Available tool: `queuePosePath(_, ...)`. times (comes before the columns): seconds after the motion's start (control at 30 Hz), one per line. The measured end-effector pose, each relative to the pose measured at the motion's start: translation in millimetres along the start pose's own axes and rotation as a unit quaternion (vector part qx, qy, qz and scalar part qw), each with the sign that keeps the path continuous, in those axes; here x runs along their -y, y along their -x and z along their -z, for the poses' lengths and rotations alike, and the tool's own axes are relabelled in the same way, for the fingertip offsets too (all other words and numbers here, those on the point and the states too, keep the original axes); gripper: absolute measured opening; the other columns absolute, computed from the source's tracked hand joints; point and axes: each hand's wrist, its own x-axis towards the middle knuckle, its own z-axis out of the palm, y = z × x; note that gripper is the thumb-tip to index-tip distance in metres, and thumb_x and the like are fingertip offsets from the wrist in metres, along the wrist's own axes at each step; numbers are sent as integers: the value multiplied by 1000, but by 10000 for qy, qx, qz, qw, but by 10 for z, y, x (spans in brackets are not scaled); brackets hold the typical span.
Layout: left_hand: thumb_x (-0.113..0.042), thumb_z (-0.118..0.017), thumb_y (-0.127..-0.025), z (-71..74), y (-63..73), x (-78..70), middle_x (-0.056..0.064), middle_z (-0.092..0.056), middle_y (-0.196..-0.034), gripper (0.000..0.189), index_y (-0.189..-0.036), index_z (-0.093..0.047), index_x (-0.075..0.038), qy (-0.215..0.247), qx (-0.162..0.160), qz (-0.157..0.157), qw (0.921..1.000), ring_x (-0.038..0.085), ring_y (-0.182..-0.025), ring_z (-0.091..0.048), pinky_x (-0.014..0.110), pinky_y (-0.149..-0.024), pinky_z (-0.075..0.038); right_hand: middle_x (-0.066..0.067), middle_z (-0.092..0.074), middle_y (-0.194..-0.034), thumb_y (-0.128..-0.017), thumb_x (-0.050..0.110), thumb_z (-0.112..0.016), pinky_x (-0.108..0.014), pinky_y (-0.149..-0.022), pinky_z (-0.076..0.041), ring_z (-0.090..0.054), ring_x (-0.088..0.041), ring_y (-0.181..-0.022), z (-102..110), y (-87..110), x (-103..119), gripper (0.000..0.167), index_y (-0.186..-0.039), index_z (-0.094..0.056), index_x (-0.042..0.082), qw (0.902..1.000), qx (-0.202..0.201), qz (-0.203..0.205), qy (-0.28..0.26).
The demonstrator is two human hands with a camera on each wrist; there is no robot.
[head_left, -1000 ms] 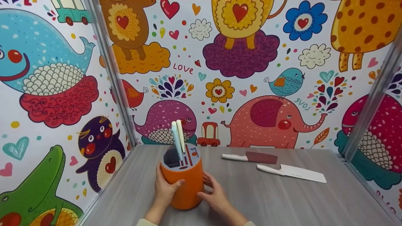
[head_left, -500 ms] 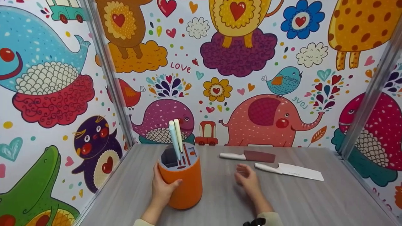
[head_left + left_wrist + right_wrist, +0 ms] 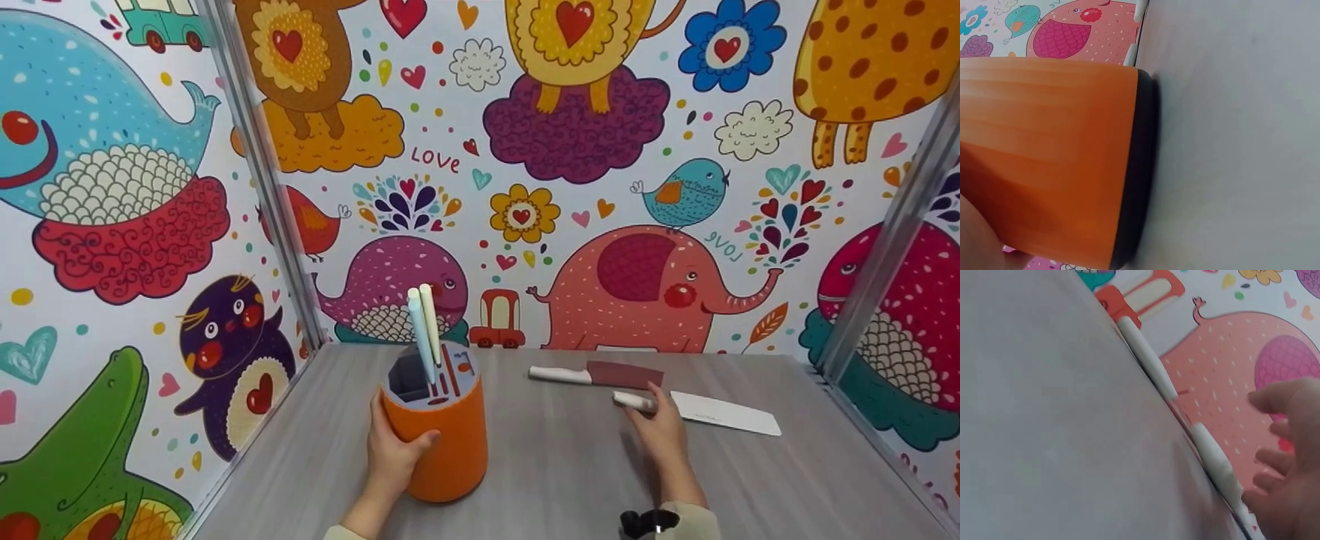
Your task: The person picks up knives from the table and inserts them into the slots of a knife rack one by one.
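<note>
My left hand [image 3: 391,454] grips the side of an orange knife block [image 3: 452,450], thumb across its front. The block stands upright on the table, its black base [image 3: 1139,169] showing in the left wrist view. Two slim pale handles [image 3: 424,322] stick up from its grey slotted top. Over a white-bladed cleaver [image 3: 724,412] reaches my right hand [image 3: 664,439], covering part of its white handle [image 3: 634,401]. In the right wrist view its fingers are spread beside that handle [image 3: 1216,461], not wrapped round it.
Behind the cleaver lies a second knife with a reddish-brown blade [image 3: 624,374] and white handle. A grey wood-grain table [image 3: 555,465] carries everything. Printed cartoon panels [image 3: 600,187] wall in the back and sides, joined by metal posts [image 3: 274,180].
My right hand has left the knife block and moved right to the white cleaver's handle. The left hand keeps its grip on the block. The knives lie where they were.
</note>
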Motion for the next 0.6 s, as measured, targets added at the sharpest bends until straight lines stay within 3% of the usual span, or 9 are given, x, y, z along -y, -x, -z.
queuePosePath(0.2, -36, -93, -82, -43, 4, 2, 16, -48, -160, 112, -166, -22, -13, 80, -48, -115, 9999, 33, -137, -54, 60, -124, -40, -43, -20, -167, -98, 21, -70, -72, -128, -15, -12, -63, -157, 92, -87, -104, 81, -162, -29, -6, 9933, 778, 75, 847)
queuePosePath(0.3, -36, -93, -82, -60, 5, 12, 16, -47, -161, 112, -166, -21, -13, 86, -45, -105, 9999, 34, -138, -53, 60, -124, -39, -45, -17, -166, -97, 24, -72, -75, -126, -15, -8, -66, -155, 93, -98, -149, 84, -162, -29, -8, 9879, 1069, 118, 1121)
queuePosePath(0.4, -36, -93, -82, -61, 8, 17, 16, -46, -162, 113, -166, -21, -13, 81, -69, -72, 9999, 34, -139, -53, 61, -125, -38, -44, -27, -163, -96, 25, -73, -75, -125, -22, -19, -63, -154, 64, -88, -160, 79, -158, -37, -8, 9844, 1076, 137, 1382)
queuePosePath(0.6, -34, -93, -83, -28, 7, 26, 16, -47, -162, 112, -166, -21, -13, 81, -113, -32, 9999, 34, -138, -53, 61, -124, -38, -40, -54, -141, -94, 12, -70, -71, -111, -41, -47, -61, -134, -10, -66, -120, 49, -138, -61, -8, 9813, 521, 386, 1815)
